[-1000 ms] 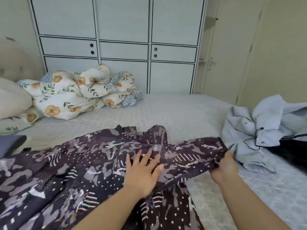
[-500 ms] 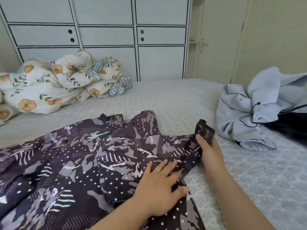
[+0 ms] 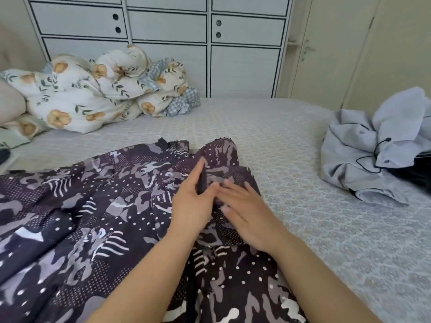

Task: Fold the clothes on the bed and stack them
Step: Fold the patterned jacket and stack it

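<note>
A dark purple patterned garment (image 3: 93,217) lies spread over the near left of the bed (image 3: 291,148). Its right sleeve is folded inward over the body of the garment. My left hand (image 3: 193,206) rests on the fabric beside the folded part, fingers straight. Flat on the folded sleeve lies my right hand (image 3: 247,215), fingers extended and pressing it down. The two hands touch at the fingertips. A crumpled light grey garment (image 3: 368,155) with a black drawstring sits at the bed's right side, with something black (image 3: 417,173) beneath it.
A bunched floral duvet (image 3: 93,94) and a pillow (image 3: 9,99) fill the far left of the bed. White wardrobe doors (image 3: 242,66) stand behind the bed, with a beige door (image 3: 326,54) to their right. Bare patterned bedsheet stretches between the two garments.
My right hand carried the sleeve end leftward over the garment, let go of it, and now lies flat on the fold. My left hand shifted up beside it.
</note>
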